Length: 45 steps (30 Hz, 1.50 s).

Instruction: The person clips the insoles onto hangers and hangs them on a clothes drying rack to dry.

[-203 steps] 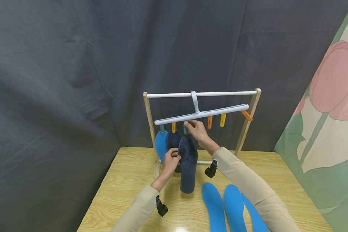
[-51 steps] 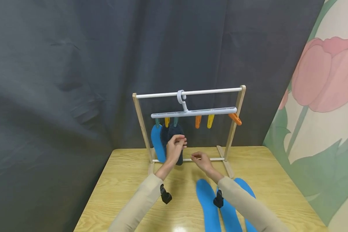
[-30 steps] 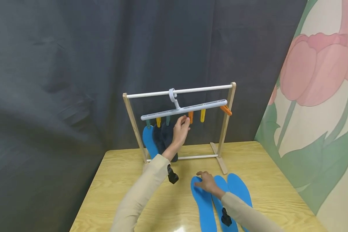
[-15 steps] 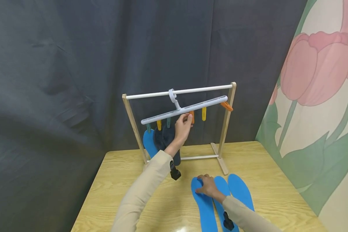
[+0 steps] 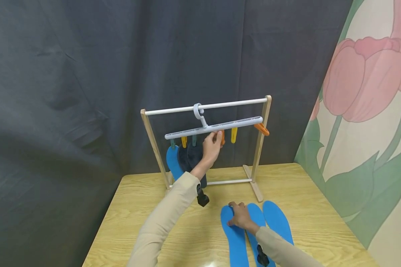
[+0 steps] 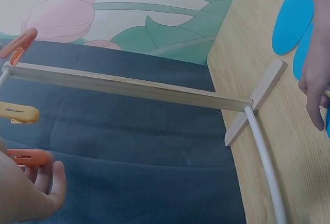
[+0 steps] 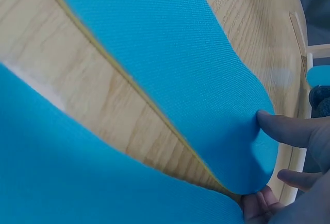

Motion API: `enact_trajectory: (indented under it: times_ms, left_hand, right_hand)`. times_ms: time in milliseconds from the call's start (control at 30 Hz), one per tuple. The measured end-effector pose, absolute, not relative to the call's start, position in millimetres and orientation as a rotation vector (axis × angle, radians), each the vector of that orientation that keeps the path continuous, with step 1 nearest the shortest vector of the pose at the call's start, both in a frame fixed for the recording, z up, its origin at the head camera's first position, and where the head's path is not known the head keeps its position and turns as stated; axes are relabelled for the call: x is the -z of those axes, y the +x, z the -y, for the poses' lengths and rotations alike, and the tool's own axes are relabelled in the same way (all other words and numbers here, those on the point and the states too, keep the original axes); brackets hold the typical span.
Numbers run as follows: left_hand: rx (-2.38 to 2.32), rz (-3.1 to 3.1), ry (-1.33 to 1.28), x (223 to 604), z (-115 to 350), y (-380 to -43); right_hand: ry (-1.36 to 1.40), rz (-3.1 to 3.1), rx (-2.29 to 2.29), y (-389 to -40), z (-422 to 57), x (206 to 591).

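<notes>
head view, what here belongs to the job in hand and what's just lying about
Likely part of the job:
held blue insole
two loose blue insoles
hung blue insole
two hung dark insoles
pinched orange clip
five other clips
white hanger
rack
table

Probably just there:
dark curtain
tulip mural
black wrist cameras

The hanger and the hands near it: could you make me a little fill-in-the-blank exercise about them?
1. The left hand holds a clip coloured ____.
2. The right hand grips the end of an insole coloured ____.
3. Counting that one, the insoles on the table number ____.
4. The hanger hooks over a top rod coloured ____.

Missing words: orange; blue; three; white.
</notes>
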<state>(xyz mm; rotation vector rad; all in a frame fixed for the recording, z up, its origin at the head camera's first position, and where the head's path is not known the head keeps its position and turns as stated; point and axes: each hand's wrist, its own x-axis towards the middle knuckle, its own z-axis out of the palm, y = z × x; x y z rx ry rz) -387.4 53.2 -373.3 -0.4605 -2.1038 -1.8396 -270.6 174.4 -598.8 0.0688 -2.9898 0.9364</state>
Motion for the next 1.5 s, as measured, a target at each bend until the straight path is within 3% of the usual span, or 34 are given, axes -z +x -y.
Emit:
enact_trajectory:
  times_ms: [733,1033,1500]
  left_hand:
    - [1.905,2.196,-0.550,371,-48,-392]
    - [1.968,2.199,-0.448,370,-47,-391]
    - [2.008,2.195,-0.390,357,-46,-374]
  right_hand:
    - [0.053,3.001,-1.010,-279,-176,597]
    - [-0.048,2.940,-1.355,-281,-176,591]
    - [0.073,2.740,-1.725,-293,-183,557]
